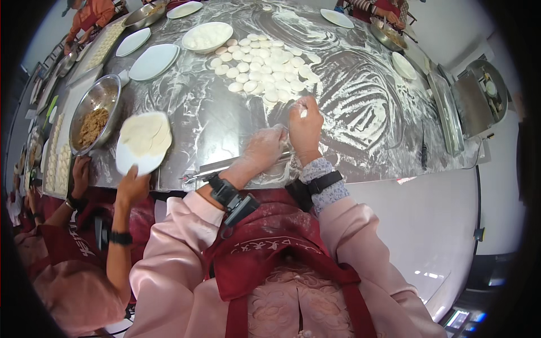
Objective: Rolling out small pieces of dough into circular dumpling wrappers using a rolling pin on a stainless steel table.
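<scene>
Both of my hands are in front of me over the floured metal table. My right hand is curled, with a small white piece, probably dough, showing between its fingers. Just to its left and nearer me is my left hand; its fingers are bent and floury, and whatever they may hold is hidden. Beyond my hands lie many flattened round dough pieces, some overlapping. A long thin metal bar lies near the table's front edge, partly under my left forearm.
At left, a co-worker's hand grips a white plate bearing dough wrappers. Behind it stands a steel bowl of brown filling. A white bowl and stacked plates are farther back. A dark-handled tool lies right.
</scene>
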Demonstrator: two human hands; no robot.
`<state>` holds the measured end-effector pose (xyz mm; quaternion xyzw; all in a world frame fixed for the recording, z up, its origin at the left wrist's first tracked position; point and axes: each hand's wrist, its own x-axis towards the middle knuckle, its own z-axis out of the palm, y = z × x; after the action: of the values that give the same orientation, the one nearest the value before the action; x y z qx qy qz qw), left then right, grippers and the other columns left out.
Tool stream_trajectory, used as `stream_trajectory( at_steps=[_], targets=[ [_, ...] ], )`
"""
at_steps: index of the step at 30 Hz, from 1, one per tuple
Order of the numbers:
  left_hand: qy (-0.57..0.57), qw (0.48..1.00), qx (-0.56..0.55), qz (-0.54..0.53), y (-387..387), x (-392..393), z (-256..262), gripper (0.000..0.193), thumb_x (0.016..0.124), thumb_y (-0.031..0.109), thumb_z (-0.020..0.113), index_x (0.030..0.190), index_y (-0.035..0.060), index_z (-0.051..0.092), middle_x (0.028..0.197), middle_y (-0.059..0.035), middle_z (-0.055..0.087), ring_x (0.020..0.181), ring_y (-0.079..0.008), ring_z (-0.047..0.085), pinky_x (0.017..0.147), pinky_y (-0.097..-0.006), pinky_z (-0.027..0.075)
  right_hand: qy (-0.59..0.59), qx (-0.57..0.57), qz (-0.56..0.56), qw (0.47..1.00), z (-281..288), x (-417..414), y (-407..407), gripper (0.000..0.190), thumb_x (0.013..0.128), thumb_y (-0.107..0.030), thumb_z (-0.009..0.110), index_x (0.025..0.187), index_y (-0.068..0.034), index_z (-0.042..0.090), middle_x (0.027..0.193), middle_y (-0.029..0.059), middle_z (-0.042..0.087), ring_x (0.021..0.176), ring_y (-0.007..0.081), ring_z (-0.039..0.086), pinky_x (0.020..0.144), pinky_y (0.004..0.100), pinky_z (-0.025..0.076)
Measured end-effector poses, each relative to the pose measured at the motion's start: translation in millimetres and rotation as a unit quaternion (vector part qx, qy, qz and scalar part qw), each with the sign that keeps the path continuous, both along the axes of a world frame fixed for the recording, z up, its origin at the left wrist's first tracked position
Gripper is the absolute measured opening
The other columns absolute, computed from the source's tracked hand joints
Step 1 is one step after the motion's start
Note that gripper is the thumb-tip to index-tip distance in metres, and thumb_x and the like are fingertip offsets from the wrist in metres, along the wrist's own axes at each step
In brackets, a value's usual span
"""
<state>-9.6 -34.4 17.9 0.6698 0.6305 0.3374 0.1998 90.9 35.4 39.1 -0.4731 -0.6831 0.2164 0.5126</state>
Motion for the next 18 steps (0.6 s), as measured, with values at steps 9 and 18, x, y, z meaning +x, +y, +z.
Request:
stream_trajectory(
  at_steps=[9,18],
  targets=[
    [0.009,0.999,-0.047,-0.025,-21.5,-23.7,-0.3,0.011,0.079,0.009,0.049,0.085,0.0024,0.056,0.080,-0.0199,0.061,0.083,-0.0386,0.058,0.073,-0.0453,0.046,0.101,-0.089,0.039,0.990,-10.6,30.3,-36.8,0.007,0.079,-0.007,0.054,0.085,-0.004,0.053,0.070,0.0124,0.057,0.063,0.0232,0.058,0.060,0.0354,0.046],
    [0.039,0.999,-0.028,-0.021,-2.5,-10.5,-6.9,0.011,0.079,0.011,0.051,0.083,0.0031,0.056,0.079,-0.0191,0.061,0.080,-0.0378,0.058,0.072,-0.0451,0.046,0.057,-0.034,0.021,0.998,-12.1,26.3,-28.0,0.010,0.076,-0.005,0.053,0.086,-0.005,0.054,0.077,0.0142,0.061,0.068,0.0274,0.060,0.064,0.0370,0.047]
  ],
)
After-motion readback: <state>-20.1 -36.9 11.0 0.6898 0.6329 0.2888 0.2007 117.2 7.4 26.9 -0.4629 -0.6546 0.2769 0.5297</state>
